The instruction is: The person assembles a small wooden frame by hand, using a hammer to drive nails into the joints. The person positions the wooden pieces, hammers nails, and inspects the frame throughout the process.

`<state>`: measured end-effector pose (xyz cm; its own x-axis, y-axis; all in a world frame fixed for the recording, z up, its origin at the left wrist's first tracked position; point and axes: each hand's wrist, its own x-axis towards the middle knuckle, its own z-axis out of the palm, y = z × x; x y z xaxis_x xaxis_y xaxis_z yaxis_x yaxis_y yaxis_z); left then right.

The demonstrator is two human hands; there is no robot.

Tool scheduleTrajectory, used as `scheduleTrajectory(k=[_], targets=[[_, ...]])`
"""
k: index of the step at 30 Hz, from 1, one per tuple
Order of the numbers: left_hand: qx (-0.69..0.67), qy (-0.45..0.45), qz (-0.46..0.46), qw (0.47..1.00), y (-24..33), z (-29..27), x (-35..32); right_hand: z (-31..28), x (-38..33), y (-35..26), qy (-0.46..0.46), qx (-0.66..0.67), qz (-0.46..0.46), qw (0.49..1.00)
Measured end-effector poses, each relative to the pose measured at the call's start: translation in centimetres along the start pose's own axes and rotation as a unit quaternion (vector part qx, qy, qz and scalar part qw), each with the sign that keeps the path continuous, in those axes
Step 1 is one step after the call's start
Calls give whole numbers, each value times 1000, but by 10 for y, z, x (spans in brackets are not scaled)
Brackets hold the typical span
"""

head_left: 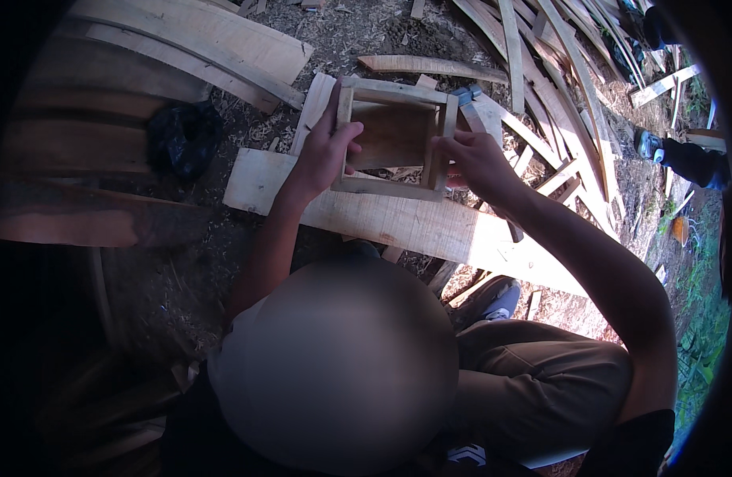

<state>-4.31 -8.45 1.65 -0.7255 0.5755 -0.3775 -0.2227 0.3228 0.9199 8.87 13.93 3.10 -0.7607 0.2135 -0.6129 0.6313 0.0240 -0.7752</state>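
A small open wooden box frame [391, 137] made of pale slats rests on a wide pale plank [398, 219] lying across the ground. My left hand [325, 149] grips the frame's left side, thumb over its edge. My right hand [476, 163] holds its right side. Both forearms reach up from the lower part of the view. A blurred round shape covers the lower middle of the picture.
Many curved planks [223, 40] and thin slats [565, 71] lie piled on ground strewn with wood shavings. A black bag [183, 137] sits at the left. A grey-blue tool [466, 95] lies behind the frame. Another person's dark sleeve and glove [684, 159] show at the right edge.
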Motion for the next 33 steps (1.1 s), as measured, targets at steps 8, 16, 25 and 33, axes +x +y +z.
scheduleTrajectory(k=[8,16,25,33], targets=[[-11,13,-8,1000,0,2,2,-2,10,10,24,-66,-28,997],[-24,14,-27,999,-2,1,5,2,4,3,37,-82,-28,996],[-109,-15,-43,993,-11,-11,7,-6,0,-7,-37,-13,18,999],[-87,8,-40,995,-12,-8,7,-11,-1,-8,-61,-3,24,998]])
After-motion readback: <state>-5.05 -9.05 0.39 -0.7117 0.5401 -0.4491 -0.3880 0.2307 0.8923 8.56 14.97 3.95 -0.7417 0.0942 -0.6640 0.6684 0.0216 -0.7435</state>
